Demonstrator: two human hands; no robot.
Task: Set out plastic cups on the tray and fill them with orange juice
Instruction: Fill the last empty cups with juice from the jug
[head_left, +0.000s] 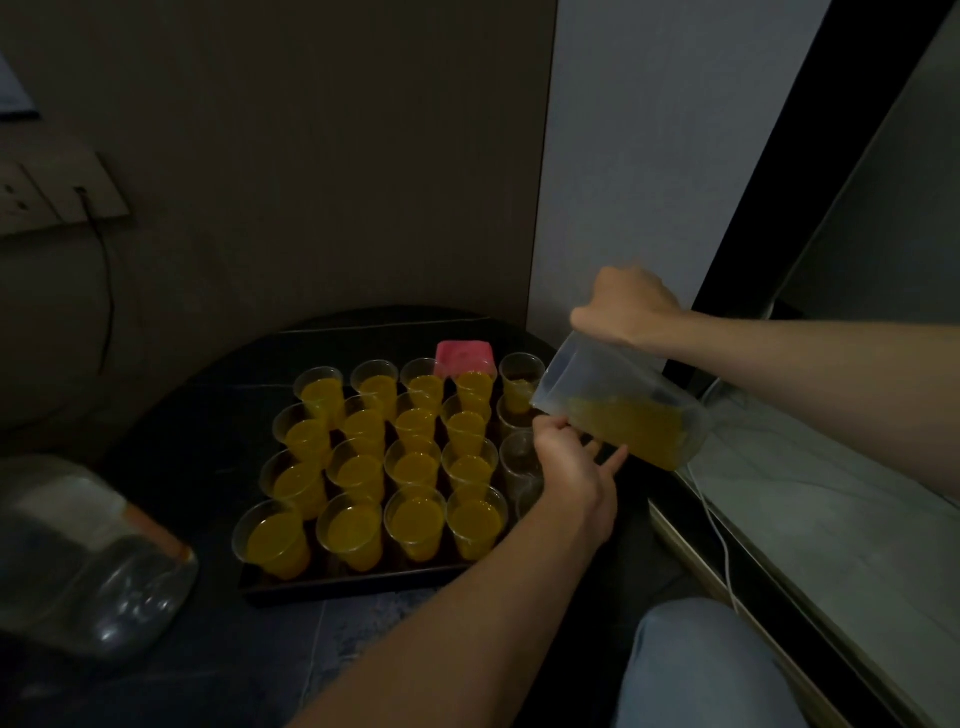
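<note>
So, right hand (626, 306): you had it curled tight over the top of the jug (623, 410), right of centre in the frame, tipping it mouth-down toward the tray.
Left hand (569, 460): it sat under the jug's low edge, fingers partly bent and one finger straight against the underside; I could not tell whether it pinched a cup or only steadied the jug (the light was poor).
Juice (631, 428): it lay pooled low in the tilted jug, close to the mouth, so a little more tilt could have sent a surge rather than a thin stream.
Tray (332, 584): dark, at lower centre, with its four left columns of cups (415, 467) already holding juice.
Right column: the top cup (519, 387) held some juice; the empty cups (522, 460) lower down stood partly behind your left hand.
Risk one: light empty cups tip easily, and your left wrist crossed just beside them; a nudge could have knocked one into its full neighbours.
Risk two: the jug's mouth was wide against a narrow cup, so juice could have missed and run over the tray floor.
Risk three: the white cable (722, 545) at lower right lay not far from where a spill would run.
</note>
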